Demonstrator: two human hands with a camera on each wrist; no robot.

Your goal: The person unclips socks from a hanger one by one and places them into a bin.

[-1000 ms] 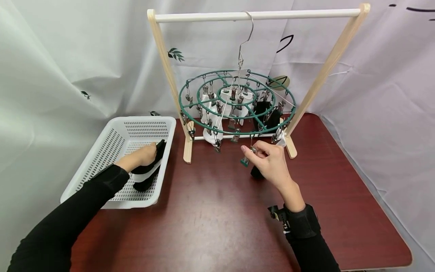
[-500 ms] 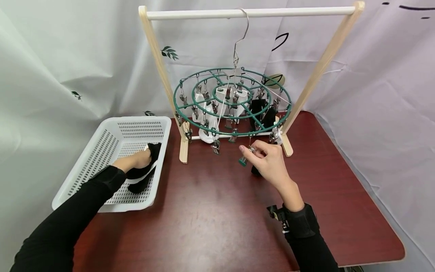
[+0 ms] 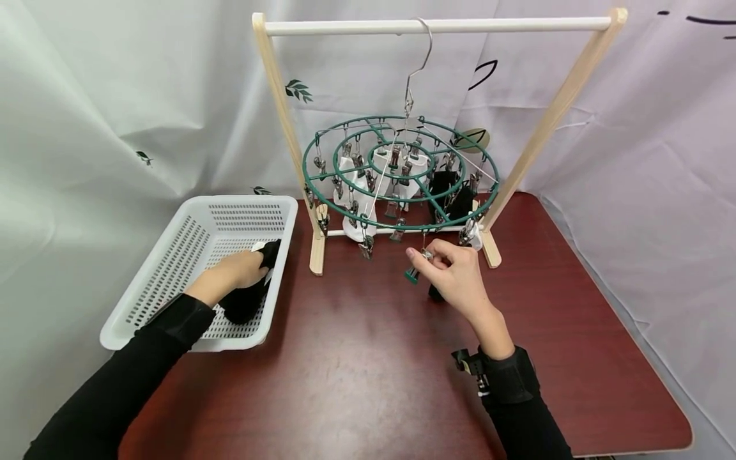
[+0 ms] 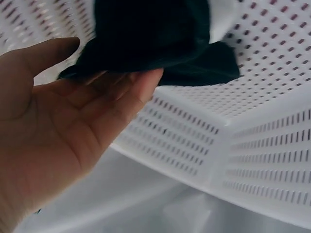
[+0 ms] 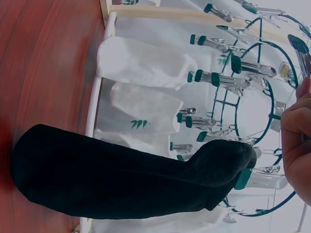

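My left hand (image 3: 238,271) is inside the white basket (image 3: 146,281), at a black sock (image 3: 244,303). In the left wrist view the fingers reach under the edge of the black fabric (image 4: 150,34), while the thumb stands apart from them. A bit of white cloth (image 3: 259,246) shows beside the hand. My right hand (image 3: 460,275) pinches a metal clip (image 3: 413,275) with green tips, which hangs from the front of the green round drying rack (image 3: 397,226). Just beside that hand, a black sock (image 5: 107,179) hangs from another clip, mostly hidden in the head view.
Several white socks (image 3: 359,220) and black socks (image 3: 443,185) hang from the rack's clips. A wooden stand (image 3: 276,96) with a white bar (image 3: 517,24) carries the rack over the reddish-brown table (image 3: 345,358). White curtain cloth (image 3: 172,96) lies behind.
In the basket my left hand has shifted on the black sock, and the white stripe that showed earlier is now mostly covered. The right hand keeps pinching the same clip.
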